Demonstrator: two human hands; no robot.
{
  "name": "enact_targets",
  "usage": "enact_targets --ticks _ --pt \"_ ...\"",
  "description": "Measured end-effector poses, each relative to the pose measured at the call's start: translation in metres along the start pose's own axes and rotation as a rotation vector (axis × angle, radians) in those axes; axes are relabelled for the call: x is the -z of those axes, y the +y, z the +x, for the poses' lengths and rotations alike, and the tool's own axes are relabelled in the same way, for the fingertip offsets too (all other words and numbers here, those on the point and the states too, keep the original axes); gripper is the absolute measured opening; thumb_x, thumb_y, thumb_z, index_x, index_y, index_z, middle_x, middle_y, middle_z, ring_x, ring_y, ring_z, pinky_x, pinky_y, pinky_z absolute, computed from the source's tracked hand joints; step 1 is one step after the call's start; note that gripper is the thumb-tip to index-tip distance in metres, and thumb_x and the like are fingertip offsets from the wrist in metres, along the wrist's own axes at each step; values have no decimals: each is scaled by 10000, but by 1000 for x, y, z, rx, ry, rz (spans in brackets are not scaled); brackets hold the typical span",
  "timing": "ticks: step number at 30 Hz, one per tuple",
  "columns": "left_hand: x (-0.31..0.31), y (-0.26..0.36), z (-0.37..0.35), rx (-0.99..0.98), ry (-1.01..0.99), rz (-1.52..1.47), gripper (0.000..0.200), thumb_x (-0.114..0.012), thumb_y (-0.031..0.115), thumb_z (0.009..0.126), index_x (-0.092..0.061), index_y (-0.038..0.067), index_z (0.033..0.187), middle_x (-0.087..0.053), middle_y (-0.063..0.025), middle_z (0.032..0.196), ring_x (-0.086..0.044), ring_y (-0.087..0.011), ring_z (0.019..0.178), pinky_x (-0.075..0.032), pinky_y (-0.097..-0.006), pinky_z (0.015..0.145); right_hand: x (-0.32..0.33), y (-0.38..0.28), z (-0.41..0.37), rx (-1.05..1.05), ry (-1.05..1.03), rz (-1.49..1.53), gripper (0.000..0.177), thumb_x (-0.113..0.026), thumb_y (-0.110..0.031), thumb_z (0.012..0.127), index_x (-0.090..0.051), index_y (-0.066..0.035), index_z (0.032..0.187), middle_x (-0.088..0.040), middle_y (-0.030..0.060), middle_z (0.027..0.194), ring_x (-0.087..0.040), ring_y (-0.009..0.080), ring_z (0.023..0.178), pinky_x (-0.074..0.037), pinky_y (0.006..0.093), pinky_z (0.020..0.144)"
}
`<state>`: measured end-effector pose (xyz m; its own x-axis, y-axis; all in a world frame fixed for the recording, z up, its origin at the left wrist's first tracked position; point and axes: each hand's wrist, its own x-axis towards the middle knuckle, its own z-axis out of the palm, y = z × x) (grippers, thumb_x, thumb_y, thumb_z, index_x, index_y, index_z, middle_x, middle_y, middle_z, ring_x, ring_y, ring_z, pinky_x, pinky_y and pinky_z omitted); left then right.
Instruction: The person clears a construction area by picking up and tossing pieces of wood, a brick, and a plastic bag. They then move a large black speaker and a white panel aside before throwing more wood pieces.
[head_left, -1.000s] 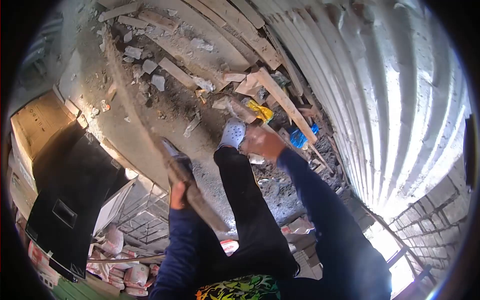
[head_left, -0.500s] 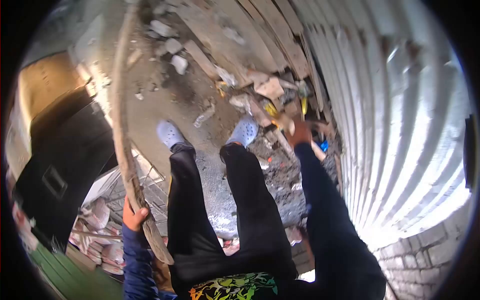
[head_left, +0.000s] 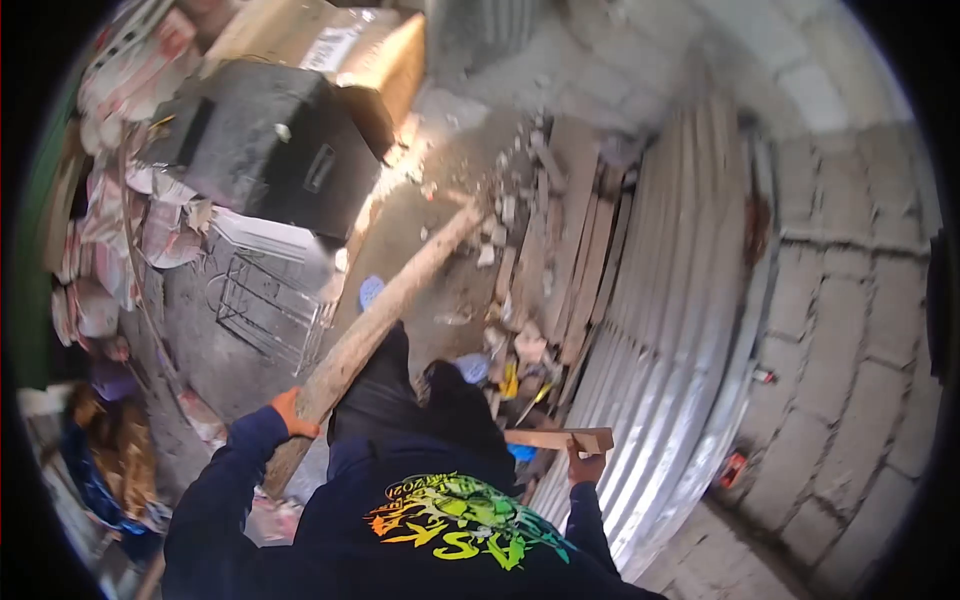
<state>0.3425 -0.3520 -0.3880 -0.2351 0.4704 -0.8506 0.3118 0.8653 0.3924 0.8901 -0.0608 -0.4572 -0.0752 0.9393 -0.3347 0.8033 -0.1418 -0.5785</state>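
at far left, crumpled red-and-white sacks (head_left: 98,310); then a wire rack (head_left: 265,320) on the floor, near a black boxy item (head_left: 290,150).

next, gripping a thick wooden pole (head_left: 375,315) with the left hand (head_left: 290,412), closed around it toward the near end. slanting along its long axis from beside the hip, forward and rightward past the legs (head_left: 375,385), to end near pale rubble (head_left: 487,255); cannot tell if touching. much nearer to the left hand than to the right.

farther right, holding a short squared length of wood (head_left: 560,439) in the right hand (head_left: 586,468), near its right end, with fingers curled and partly hidden; cannot tell how tightly. running crosswise, left end toward the legs, apart from the pole. beyond it, long planks (head_left: 570,250) and a yellow scrap (head_left: 510,380).

at right, upright corrugated metal sheets (head_left: 660,240) beside a block wall (head_left: 830,310).
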Motion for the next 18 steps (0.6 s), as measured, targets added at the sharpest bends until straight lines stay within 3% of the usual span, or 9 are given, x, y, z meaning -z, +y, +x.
enact_targets --ticks 2,4,6,9,12,14,15,16,18 --pt "-1 -34 -9 33 39 15 955 -816 480 458 -467 -29 1187 -590 -254 1055 -581 -332 1013 -443 -361 882 -9 -67 25 117 143 348 567 -804 -200 687 -509 16 1120 -608 105 1006 -591 198 948 -487 333 805" --pt "12 -39 -20 6 -27 -25 983 -806 509 457 -463 -34 1202 -580 -262 1083 -568 -351 1036 -440 -369 893 -2 -171 52 154 101 163 559 -795 -191 698 -503 12 1130 -608 106 1020 -604 217 947 -500 346 771" --pt "30 -44 -26 19 13 12 991 -802 520 459 -463 -35 1207 -577 -263 1092 -565 -355 1038 -438 -372 896 -12 -256 73 437 41 313 520 -784 -199 708 -523 16 1103 -621 111 997 -617 214 934 -501 337 755" --pt "63 -60 -26 26 34 77 1014 -795 538 460 -456 -40 1221 -569 -266 1110 -559 -358 1048 -434 -376 905 -5 -408 80 754 52 -37 385 -774 -205 705 -610 20 970 -642 159 944 -638 217 873 -496 327 726" --pt "99 -88 -10 -48 51 81 1040 -795 550 456 -447 -49 1231 -560 -270 1127 -550 -359 1064 -430 -375 912 -2 -546 67 1065 175 -53 405 -775 -187 704 -612 5 1021 -642 133 993 -617 244 943 -458 354 854" --pt "123 -99 -9 -93 52 75 1050 -797 555 451 -445 -53 1231 -556 -272 1134 -546 -360 1073 -429 -375 914 15 -618 61 1223 327 -348 599 -768 -214 718 -494 -11 1210 -570 126 1163 -536 227 1101 -380 353 979" --pt "141 -95 -12 -85 29 52 1064 -798 563 452 -434 -56 1237 -551 -272 1145 -540 -359 1083 -425 -373 918 18 -662 44 1204 203 -27 649 -748 -203 741 -427 -6 1270 -536 127 1213 -494 231 1154 -354 349 1006" --pt "158 -94 -13 -79 13 33 1078 -799 571 453 -423 -59 1244 -545 -271 1157 -533 -358 1094 -421 -372 923 21 -699 41 997 -250 708 758 -726 -305 766 -330 10 1329 -434 135 1319 -450 238 1181 -353 367 1007" --pt "163 -102 -5 -102 56 45 1085 -794 580 463 -412 -57 1254 -538 -271 1168 -529 -357 1100 -417 -369 929 48 -761 36 1543 566 293 701 -716 -322 782 -377 62 1260 -506 198 1205 -546 287 1046 -466 373 878"
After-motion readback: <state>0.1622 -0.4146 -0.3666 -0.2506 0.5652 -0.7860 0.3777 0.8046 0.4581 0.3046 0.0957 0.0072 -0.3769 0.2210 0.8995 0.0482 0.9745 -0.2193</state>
